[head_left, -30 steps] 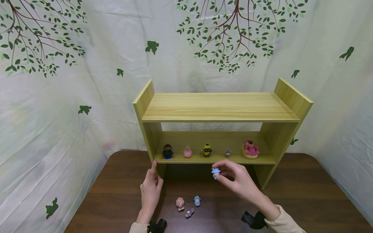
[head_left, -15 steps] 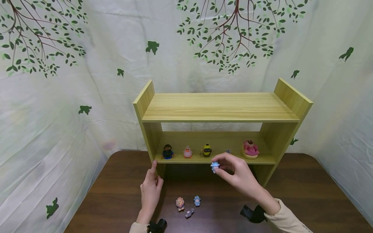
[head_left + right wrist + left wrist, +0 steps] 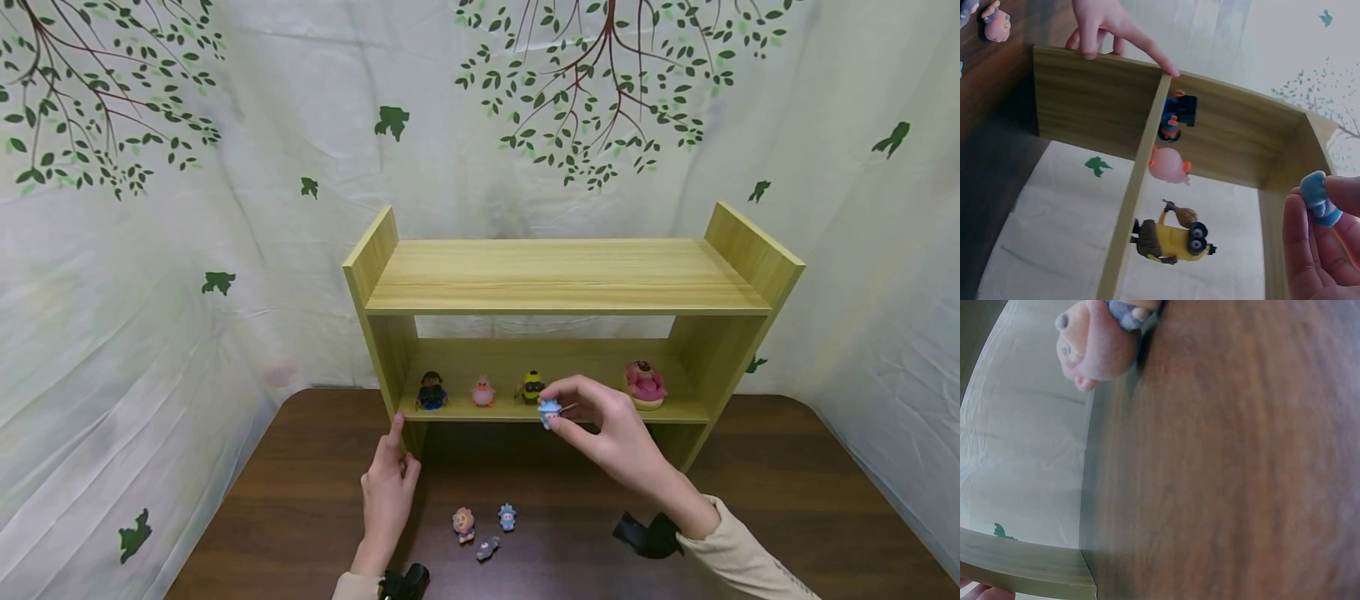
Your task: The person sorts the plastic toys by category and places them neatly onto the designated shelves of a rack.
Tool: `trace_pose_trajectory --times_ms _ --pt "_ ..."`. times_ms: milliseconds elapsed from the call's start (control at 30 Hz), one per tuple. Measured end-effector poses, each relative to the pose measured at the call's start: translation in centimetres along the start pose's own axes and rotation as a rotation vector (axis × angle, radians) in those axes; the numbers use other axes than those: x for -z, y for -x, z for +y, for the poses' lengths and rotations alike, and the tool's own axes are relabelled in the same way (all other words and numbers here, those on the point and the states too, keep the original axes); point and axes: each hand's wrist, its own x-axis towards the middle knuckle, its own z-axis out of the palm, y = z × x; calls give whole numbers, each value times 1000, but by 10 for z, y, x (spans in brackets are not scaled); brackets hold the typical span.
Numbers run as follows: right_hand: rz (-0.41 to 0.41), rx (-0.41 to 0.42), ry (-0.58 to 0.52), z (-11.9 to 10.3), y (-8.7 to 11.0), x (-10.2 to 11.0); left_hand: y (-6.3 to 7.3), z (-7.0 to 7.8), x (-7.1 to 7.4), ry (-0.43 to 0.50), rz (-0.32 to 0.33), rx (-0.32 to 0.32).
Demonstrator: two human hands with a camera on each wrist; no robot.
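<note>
My right hand (image 3: 622, 433) pinches a small blue-hatted figurine (image 3: 550, 412) between thumb and fingertips, in front of the middle shelf's edge. The right wrist view has the same blue figurine (image 3: 1317, 197) at its right side. Resting its extended index finger on the left end of the wooden shelf unit (image 3: 570, 275) is my left hand (image 3: 386, 487). Along the middle shelf stand a dark-haired figure (image 3: 431, 392), a pink chick-like figure (image 3: 483, 392), a yellow Minion (image 3: 532, 387) and a pink bear (image 3: 645, 385). The right hand hides the shelf between Minion and bear.
On the brown table (image 3: 300, 500) in front lie an orange-pink figurine (image 3: 463, 525), a blue figurine (image 3: 507, 517) and a grey figurine (image 3: 487, 548). A leaf-printed white curtain (image 3: 285, 225) hangs behind and at both sides.
My right hand has risen slightly towards the middle shelf with the blue-hatted figurine, covering a tiny grey figure that stood there. The left hand has stayed put.
</note>
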Motion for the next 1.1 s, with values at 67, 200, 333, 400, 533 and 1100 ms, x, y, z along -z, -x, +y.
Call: trace_pose_trajectory --times_ms 67,200,333,400,533,1100 --pt "3 0 -3 -1 -2 1 0 0 0 1 -2 1" --pt "3 11 -11 -3 -5 1 1 -1 0 3 -7 -4" --pt "-2 23 -9 -4 -8 1 1 -1 0 1 -5 -21" --pt "-2 27 -6 -5 -10 0 1 -1 0 0 -1 -29" --pt "-5 35 -6 -6 -13 -1 1 0 0 2 5 -33" --pt "-8 127 -26 -11 -28 -6 -1 -1 0 23 7 -16"
